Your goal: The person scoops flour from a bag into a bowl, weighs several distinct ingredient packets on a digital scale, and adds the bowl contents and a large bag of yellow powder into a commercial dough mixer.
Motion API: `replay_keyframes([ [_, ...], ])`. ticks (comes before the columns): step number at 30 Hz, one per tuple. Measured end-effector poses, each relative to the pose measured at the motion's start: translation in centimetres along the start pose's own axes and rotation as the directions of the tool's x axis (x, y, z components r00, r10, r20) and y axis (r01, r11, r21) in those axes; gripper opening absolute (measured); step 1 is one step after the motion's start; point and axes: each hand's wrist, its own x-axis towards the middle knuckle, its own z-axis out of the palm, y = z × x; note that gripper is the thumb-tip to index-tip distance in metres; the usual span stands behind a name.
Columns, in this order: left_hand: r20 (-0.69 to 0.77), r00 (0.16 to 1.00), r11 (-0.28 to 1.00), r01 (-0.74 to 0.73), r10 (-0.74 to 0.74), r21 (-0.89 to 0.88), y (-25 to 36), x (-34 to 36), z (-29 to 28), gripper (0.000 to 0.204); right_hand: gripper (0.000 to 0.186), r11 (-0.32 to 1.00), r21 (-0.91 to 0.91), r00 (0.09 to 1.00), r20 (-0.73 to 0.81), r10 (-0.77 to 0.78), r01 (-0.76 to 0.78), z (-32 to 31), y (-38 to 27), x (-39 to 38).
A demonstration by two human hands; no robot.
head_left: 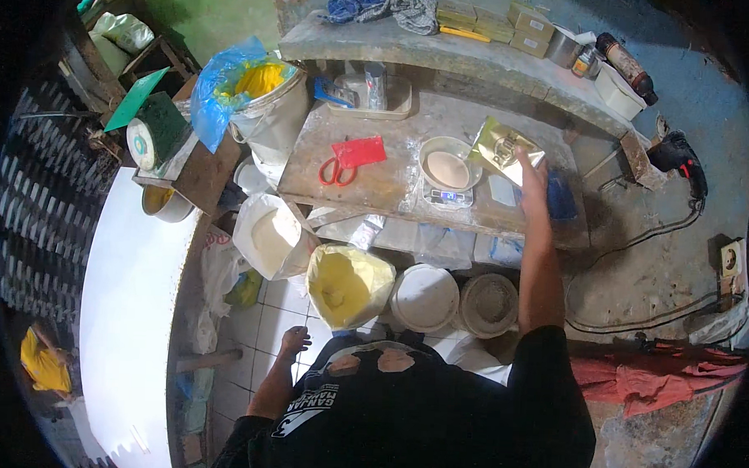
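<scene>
My right hand (532, 167) is closed on a shiny gold packet (503, 146), tilted above the right side of the low worktable. Just left of the packet, a round bowl (431, 149) with pale tan powder (447, 169) in it rests on a small digital scale (448, 200). Whether anything is pouring from the packet I cannot tell. My left hand (296, 340) hangs low beside my body, its fingers loosely bent and apart, holding nothing. Nearest to it is a sack of yellow powder (381, 275), which it does not touch.
Red-handled scissors (337, 173) and a red packet (359, 151) lie on the worktable (311, 162). A bucket (275, 119) with yellow contents stands at left, near a green dial scale (159, 132). Below are a sack of white powder (259, 234) and two round tubs. A drill (682, 158) is at far right.
</scene>
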Motion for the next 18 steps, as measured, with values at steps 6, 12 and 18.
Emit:
replay_keyframes([
  [6,0.000,1.000,0.999,0.015,-0.015,0.028,0.8,0.2,0.3,0.044,0.071,0.888,-0.432,0.987,0.046,-0.151,0.156,1.6,-1.5,-1.5],
  [12,-0.005,1.000,1.000,-0.024,0.024,-0.002,0.6,0.9,0.0,0.044,0.068,0.943,-0.319,0.992,-0.048,-0.118,0.097,0.9,0.7,0.5],
  [18,-0.006,1.000,1.000,-0.008,0.008,-0.020,0.3,0.4,0.0,0.042,0.060,0.997,0.068,0.998,0.059,0.025,-0.029,-0.8,1.0,0.9],
])
